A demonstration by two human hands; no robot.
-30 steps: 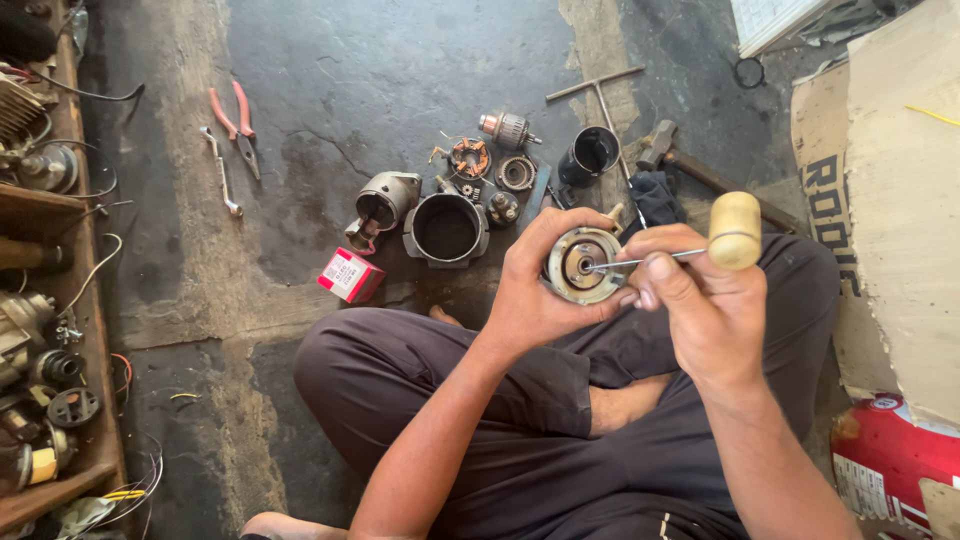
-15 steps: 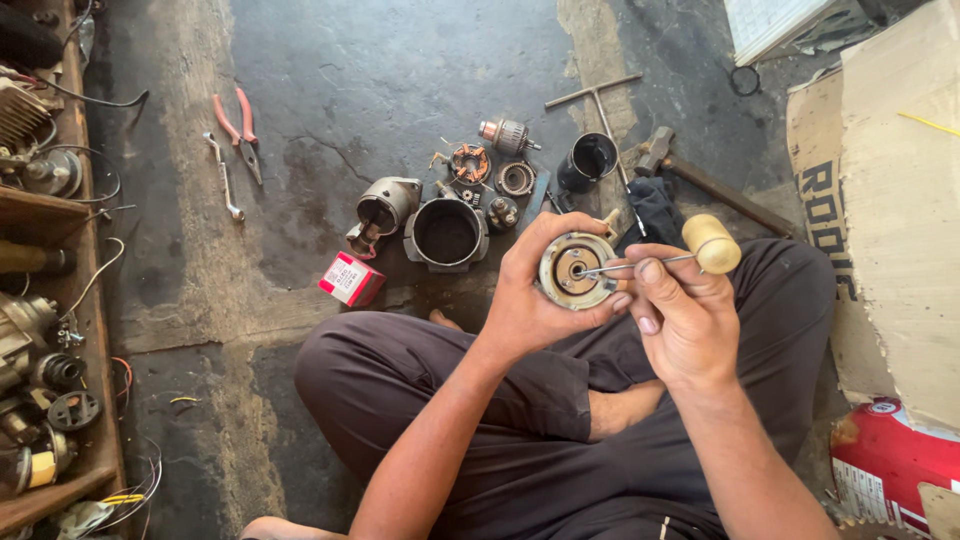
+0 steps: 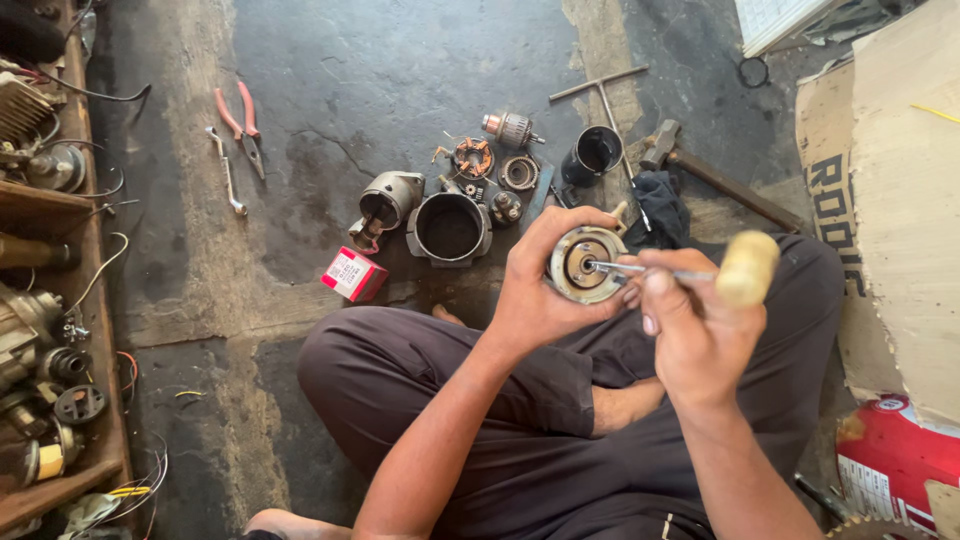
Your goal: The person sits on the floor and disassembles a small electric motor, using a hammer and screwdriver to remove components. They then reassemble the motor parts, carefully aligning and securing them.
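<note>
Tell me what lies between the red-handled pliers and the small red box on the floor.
Head view: only bare dark concrete floor lies between the red-handled pliers and small red box.

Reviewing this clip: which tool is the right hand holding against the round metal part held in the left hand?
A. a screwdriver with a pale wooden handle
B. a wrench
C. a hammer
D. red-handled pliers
A: the right hand grips a screwdriver with a pale wooden handle, its shaft tip set into the centre of the round metal part that the left hand cups.
</note>
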